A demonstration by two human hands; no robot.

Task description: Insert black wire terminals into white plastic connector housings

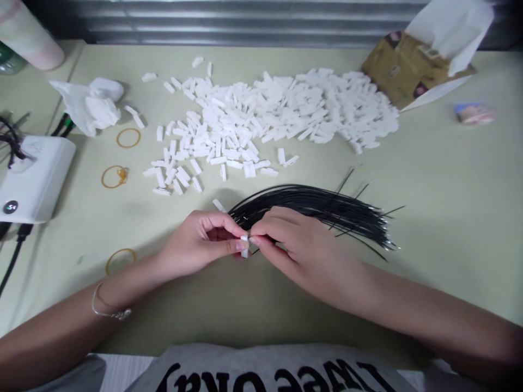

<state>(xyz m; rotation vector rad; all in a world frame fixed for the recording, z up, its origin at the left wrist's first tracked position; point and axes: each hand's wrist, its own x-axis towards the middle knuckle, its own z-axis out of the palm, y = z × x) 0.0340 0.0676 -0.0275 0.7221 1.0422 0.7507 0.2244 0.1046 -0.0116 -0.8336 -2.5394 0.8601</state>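
Between thumb and fingers, my left hand (194, 242) is closed on a small white plastic connector housing (244, 252). My right hand (310, 250) pinches right beside it, its fingertips meeting the housing's right side. A thin black wire (255, 251) shows just under those fingertips; its end at the housing is mostly hidden by them. Behind both hands lies a bundle of black wires (302, 191) with bare metal ends at the right, partly covered by my right hand. One loose white housing (219, 206) rests just beyond my left hand.
A wide heap of white housings (286, 106) spreads across the back, reaching a brown paper box (396, 68). Rubber bands (128, 138) lie at the left, near crumpled tissue (92, 109) and a white power bank (38, 174) with cables. A pinkish object (474, 114) sits far right.
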